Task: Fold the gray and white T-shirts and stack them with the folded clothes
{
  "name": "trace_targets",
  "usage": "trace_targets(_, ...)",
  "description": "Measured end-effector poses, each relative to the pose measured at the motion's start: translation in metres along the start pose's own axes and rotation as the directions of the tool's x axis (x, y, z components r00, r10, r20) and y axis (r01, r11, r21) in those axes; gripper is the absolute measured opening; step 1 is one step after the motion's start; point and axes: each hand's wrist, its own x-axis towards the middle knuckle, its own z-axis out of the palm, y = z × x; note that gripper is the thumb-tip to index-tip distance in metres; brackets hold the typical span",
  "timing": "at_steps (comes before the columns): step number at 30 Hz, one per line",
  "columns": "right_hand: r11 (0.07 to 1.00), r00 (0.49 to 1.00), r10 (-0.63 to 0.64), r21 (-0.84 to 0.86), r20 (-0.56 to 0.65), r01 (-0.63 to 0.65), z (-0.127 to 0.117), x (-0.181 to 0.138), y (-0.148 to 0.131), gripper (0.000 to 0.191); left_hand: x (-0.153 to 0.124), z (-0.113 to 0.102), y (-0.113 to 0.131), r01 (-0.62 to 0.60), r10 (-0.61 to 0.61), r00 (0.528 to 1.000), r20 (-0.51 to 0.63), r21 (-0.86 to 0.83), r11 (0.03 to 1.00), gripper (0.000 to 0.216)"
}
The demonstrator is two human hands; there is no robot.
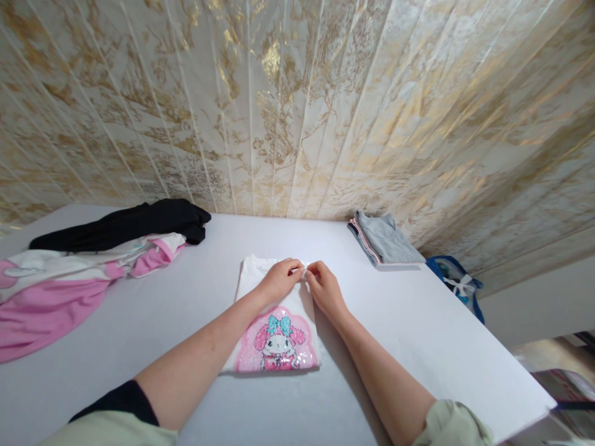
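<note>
A folded white T-shirt (248, 285) lies flat in the middle of the table, its pink sequined rabbit print facing up near the front edge. My left hand (280, 279) reaches across the shirt and pinches the cloth at its far right corner. From the right side, my right hand (324, 286) pinches the same corner, fingertips close to those of my left. A small bit of white cloth shows between the two hands. The fingers partly hide the shirt's neckline and right edge.
On the left of the white table (390, 347) lie a black garment (125, 224) and a pink and white garment (60, 303). A stack of folded clothes (388, 238), grey on top, sits at the back right. Beyond the right edge is a blue-trimmed bag (458, 282). A patterned curtain (279, 111) hangs behind.
</note>
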Motion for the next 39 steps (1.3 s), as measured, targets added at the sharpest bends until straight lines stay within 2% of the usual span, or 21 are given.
trace_targets(5,0.993,0.999,-0.022,0.113,0.033,0.019,0.003,0.001,0.001,0.016,0.002,-0.001,-0.002,-0.033,0.033,0.999,0.039,0.000,0.999,0.018)
trace_targets(8,0.994,0.999,-0.027,0.109,0.029,0.024,0.004,0.002,0.001,0.015,0.002,-0.002,-0.003,-0.051,0.049,0.998,0.044,0.026,0.998,0.019)
trace_targets(14,0.999,0.999,-0.024,0.022,0.034,0.023,0.005,0.003,-0.001,0.016,0.001,0.000,-0.001,-0.047,0.049,0.999,-0.017,0.102,0.994,0.019)
trace_targets(18,1.000,1.000,-0.005,-0.025,-0.006,0.005,0.005,0.006,0.003,0.018,0.000,0.003,-0.002,-0.036,0.043,0.998,-0.054,0.132,0.991,0.015)
trace_targets(21,0.997,0.996,0.059,-0.046,-0.071,-0.062,0.005,0.009,0.008,0.019,-0.001,0.005,-0.003,-0.013,0.028,0.995,-0.100,0.141,0.990,0.005)
trace_targets(24,0.982,0.984,0.130,-0.118,-0.124,-0.145,0.005,0.010,0.011,0.018,0.000,0.007,-0.005,0.035,-0.012,0.985,-0.171,0.129,0.991,0.012)
trace_targets(27,0.964,0.983,0.137,-0.209,-0.125,-0.161,0.005,0.011,0.010,0.016,0.000,0.009,-0.007,0.072,-0.044,0.976,-0.214,0.125,0.990,0.015)
trace_targets(31,0.952,0.985,0.123,-0.268,-0.118,-0.151,0.004,0.010,0.007,0.013,-0.001,0.010,-0.009,0.058,-0.030,0.979,-0.200,0.136,0.989,0.013)
trace_targets(34,0.943,0.988,0.056,-0.318,-0.141,-0.099,0.003,0.008,0.003,0.017,-0.002,0.010,-0.011,0.018,0.006,0.988,-0.155,0.157,0.988,0.020)
trace_targets(37,0.912,0.996,-0.055,-0.409,-0.067,0.023,0.003,0.005,-0.002,0.016,-0.001,0.011,-0.012,-0.002,0.024,0.992,-0.124,0.181,0.983,0.026)
trace_targets(39,0.885,0.997,-0.072,-0.461,-0.010,0.060,0.004,0.003,-0.004,0.015,-0.001,0.011,-0.012,-0.004,0.026,0.993,-0.111,0.192,0.981,0.028)
